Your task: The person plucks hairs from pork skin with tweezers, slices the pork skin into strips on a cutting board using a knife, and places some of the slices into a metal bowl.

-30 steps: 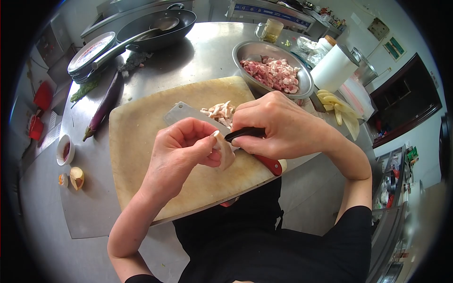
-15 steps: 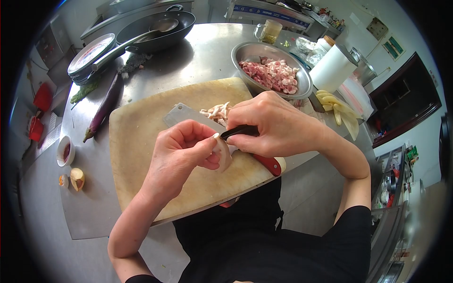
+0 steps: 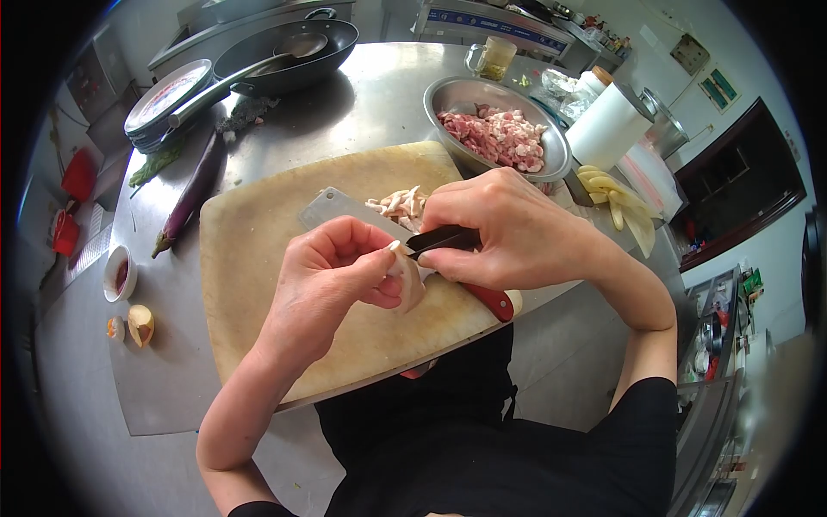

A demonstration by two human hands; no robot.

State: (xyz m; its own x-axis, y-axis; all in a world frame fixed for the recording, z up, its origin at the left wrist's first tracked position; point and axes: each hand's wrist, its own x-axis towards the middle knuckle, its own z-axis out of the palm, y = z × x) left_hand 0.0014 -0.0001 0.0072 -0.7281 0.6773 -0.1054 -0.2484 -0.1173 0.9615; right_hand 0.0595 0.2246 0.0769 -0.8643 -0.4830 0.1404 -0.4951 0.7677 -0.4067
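Observation:
Above the cutting board (image 3: 258, 276), my left hand (image 3: 323, 280) pinches a pale, soft-looking piece of food (image 3: 412, 291) whose kind I cannot make out. A small white tip of it shows at the thumb, and a flap hangs below. My right hand (image 3: 500, 228) is closed round a small black tool (image 3: 444, 239), its front end against the piece; whether it is a knife or a peeler is unclear. Beneath my hands lies a cleaver (image 3: 334, 207) with a red handle (image 3: 491, 302), its middle hidden. Cut pale strips (image 3: 399, 205) lie beside its blade.
A steel bowl of cut raw meat (image 3: 495, 138) stands behind the board, near a paper roll (image 3: 610, 125) and pale slices (image 3: 616, 194). To the left are an eggplant (image 3: 189, 198), a small bowl (image 3: 120, 276), stacked plates (image 3: 168, 95) and a wok (image 3: 284, 73) with a ladle (image 3: 233, 82).
My right hand has shifted slightly to the right with the black tool, drawing it back a little along the pale piece. My left hand stays almost still.

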